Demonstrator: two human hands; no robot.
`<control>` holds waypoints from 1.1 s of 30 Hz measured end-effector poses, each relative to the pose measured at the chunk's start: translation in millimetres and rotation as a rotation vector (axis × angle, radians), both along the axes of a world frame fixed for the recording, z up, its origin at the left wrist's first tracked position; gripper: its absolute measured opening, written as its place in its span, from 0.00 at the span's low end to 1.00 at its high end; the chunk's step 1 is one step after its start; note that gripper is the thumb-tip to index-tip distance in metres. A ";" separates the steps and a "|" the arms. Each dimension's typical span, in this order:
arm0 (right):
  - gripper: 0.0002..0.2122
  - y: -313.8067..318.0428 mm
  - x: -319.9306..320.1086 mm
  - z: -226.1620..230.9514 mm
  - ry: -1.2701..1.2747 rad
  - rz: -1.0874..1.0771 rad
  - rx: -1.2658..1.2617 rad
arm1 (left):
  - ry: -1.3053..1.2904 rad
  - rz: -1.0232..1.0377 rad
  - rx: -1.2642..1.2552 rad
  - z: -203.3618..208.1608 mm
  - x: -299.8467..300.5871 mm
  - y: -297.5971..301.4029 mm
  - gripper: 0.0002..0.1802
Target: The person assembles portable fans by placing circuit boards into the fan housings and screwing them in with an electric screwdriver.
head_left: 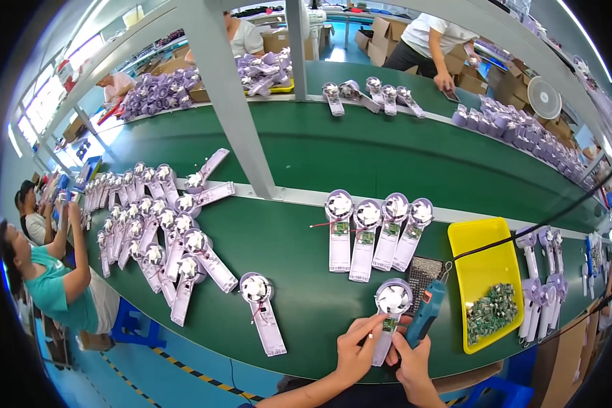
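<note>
A lilac handheld fan half-shell (394, 299) with white blades and a small green circuit board lies in front of me at the near table edge. My left hand (355, 348) is closed on its handle from the left, fingertips beside the board. A tiny white piece shows at those fingers, too small to name. My right hand (412, 359) is wrapped round a teal electric screwdriver (426, 313), its hanging loop and black cable at the top. The driver's tip is hidden by the hands and the shell. Right-hand fingertips are close to the handle's right side.
Just beyond stand several fan shells with boards (368, 234) and a dark tray of screws (425, 275). A yellow bin (486, 255) holds green circuit boards (491, 314). Many fan shells (149, 228) lie leftward. A metal frame post (228, 102) rises ahead; co-workers sit around.
</note>
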State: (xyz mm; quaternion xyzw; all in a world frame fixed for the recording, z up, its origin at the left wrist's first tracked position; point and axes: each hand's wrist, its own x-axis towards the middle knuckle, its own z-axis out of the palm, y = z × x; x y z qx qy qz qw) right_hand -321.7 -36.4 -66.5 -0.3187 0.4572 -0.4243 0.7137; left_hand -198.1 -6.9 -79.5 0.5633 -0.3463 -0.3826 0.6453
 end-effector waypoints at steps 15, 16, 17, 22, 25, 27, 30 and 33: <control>0.15 5.4 18.5 -1.6 0.013 -0.049 -0.067 | 0.008 0.069 -0.021 -2.2 3.1 3.8 0.13; 0.15 5.1 16.6 -4.1 0.004 -0.057 -0.075 | 0.001 0.075 -0.005 -1.9 4.0 4.4 0.13; 0.14 4.0 11.7 -8.6 0.020 -0.031 -0.065 | -0.007 0.079 0.010 -1.3 4.5 5.0 0.13; 0.12 4.9 24.7 -2.2 -0.023 -0.023 -0.047 | 0.000 0.062 0.032 -5.2 8.7 6.7 0.12; 0.11 4.2 24.4 -6.0 -0.134 -0.015 -0.025 | -0.066 0.123 -0.013 -4.4 8.4 3.7 0.12; 0.10 3.7 28.5 -5.8 -0.115 -0.037 -0.033 | -0.058 0.107 -0.002 -5.4 11.1 0.5 0.12; 0.10 2.2 28.7 -6.4 -0.087 -0.036 -0.054 | 0.009 0.106 0.005 -3.6 9.4 0.9 0.12; 0.10 -1.2 25.5 -10.1 -0.067 0.020 -0.041 | -0.043 0.149 0.029 -1.0 9.1 1.8 0.12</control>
